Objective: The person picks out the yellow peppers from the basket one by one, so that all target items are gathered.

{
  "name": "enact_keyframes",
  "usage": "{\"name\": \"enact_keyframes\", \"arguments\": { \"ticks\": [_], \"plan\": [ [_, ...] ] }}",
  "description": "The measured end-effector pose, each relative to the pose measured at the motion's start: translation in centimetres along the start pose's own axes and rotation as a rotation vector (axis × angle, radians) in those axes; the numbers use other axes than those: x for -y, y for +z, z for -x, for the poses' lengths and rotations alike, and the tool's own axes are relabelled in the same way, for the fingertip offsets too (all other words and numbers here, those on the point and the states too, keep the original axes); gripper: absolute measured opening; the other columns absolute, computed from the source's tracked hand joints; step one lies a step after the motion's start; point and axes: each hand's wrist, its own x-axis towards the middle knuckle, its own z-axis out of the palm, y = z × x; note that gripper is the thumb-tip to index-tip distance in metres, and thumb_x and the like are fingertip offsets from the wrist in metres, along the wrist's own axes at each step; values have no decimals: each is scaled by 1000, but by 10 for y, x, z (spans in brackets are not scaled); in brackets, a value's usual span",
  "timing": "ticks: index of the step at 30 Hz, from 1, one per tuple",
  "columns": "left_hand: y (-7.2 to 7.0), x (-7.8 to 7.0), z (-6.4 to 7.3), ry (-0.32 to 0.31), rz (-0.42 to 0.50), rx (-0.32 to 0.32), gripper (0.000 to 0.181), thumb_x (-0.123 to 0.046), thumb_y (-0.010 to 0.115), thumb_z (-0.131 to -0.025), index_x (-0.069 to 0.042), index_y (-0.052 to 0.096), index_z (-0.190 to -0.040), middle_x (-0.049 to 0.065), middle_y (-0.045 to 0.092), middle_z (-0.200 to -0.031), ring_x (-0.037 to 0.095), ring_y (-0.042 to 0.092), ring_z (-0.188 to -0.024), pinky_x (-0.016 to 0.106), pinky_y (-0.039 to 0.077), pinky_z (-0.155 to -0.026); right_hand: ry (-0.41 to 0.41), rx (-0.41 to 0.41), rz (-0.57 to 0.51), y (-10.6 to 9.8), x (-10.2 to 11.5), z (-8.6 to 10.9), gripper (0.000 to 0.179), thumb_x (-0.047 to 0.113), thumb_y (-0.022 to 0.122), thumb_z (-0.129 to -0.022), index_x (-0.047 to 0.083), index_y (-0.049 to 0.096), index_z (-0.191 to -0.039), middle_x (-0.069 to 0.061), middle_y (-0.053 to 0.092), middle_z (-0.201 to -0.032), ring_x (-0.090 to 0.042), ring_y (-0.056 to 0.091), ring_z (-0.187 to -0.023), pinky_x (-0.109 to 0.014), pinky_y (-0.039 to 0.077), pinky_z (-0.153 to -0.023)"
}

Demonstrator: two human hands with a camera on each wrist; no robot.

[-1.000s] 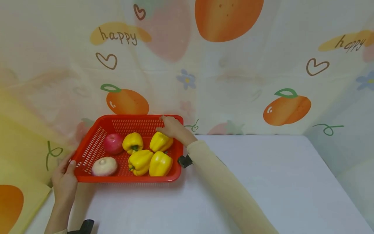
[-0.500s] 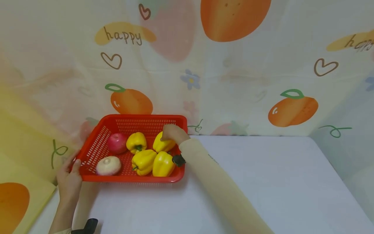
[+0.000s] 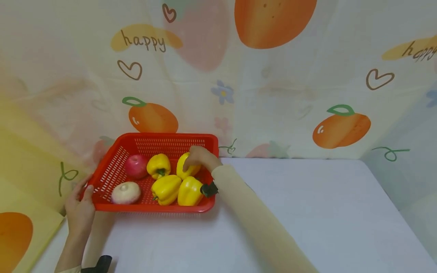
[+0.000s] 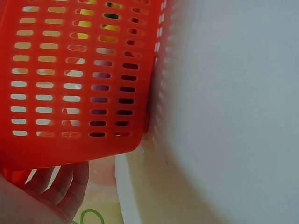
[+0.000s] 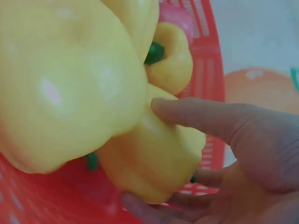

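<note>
A red plastic basket (image 3: 157,208) stands toward the left of the white table. My left hand (image 3: 80,208) grips its left end, thumb over the rim and the other fingers outside beneath it, as the left wrist view shows. Inside, at the back right, my right hand (image 3: 202,157) grips a yellow bell pepper (image 5: 152,156), thumb on one side and fingers round the other. More yellow bell peppers lie close by: one at the front right (image 3: 189,191), one at the front middle (image 3: 166,189) and one at the back (image 3: 158,166).
A red apple (image 3: 135,166) and a white, purple-edged turnip (image 3: 126,192) lie in the basket's left half. The white table (image 3: 307,212) extends to the right. Behind it hangs a printed cloth (image 3: 273,98) with fruit pictures.
My right hand has come down from the basket's back right rim onto the yellow bell pepper, which has shifted slightly left. My left hand keeps its hold on the basket.
</note>
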Motion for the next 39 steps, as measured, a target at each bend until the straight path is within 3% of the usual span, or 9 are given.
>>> {"name": "enact_keyframes", "arguments": {
  "ticks": [5,10,13,21,28,34,39],
  "plan": [
    [-5,1,-2,11,2,-10,42,-18,42,-104,-21,50,-145,1,53,-124,2,51,-99,3,43,-73,-106,-119,152,1,13,9,71,24,82,-78,9,46,-137,-6,56,-125,-21,52,-104,-32,49,-94],
    [-5,-1,-3,1,46,-19,41,-15,45,-103,-21,52,-143,-11,53,-111,-2,50,-91,2,43,-69,-144,-201,209,-1,18,13,76,40,78,-81,14,43,-144,-7,48,-139,-26,47,-124,-38,43,-104],
    [-4,-1,-3,-13,67,-19,41,-15,45,-103,-21,53,-143,-10,53,-110,-1,50,-91,2,43,-68,-167,-237,202,-3,16,15,73,40,76,-83,15,44,-143,-8,46,-140,-29,46,-124,-39,45,-102],
    [-1,-2,-2,-7,86,-32,40,-16,46,-103,-20,54,-142,2,53,-121,0,51,-91,2,43,-69,-279,-351,127,-10,3,21,68,31,85,-72,16,54,-131,-4,53,-121,-19,53,-99,-31,51,-88],
    [0,-2,-1,-3,52,-25,41,-18,44,-104,-21,52,-144,7,48,-134,4,49,-102,3,43,-73,-371,-412,77,-27,-7,36,73,27,90,-67,17,55,-130,-4,54,-123,-20,52,-102,-30,50,-86],
    [0,1,-3,-1,92,-23,40,-16,46,-103,-21,53,-142,1,52,-126,3,50,-99,4,44,-72,-399,-462,33,-53,-21,53,72,22,90,-67,17,55,-129,-6,52,-128,-23,48,-113,-35,51,-89],
    [2,1,-3,-15,87,1,41,-18,45,-104,-22,52,-143,0,51,-127,2,50,-97,3,43,-70,-416,-513,69,-75,-37,66,72,19,90,-66,15,55,-128,-6,52,-126,-25,50,-112,-39,49,-91]
  ]
}}
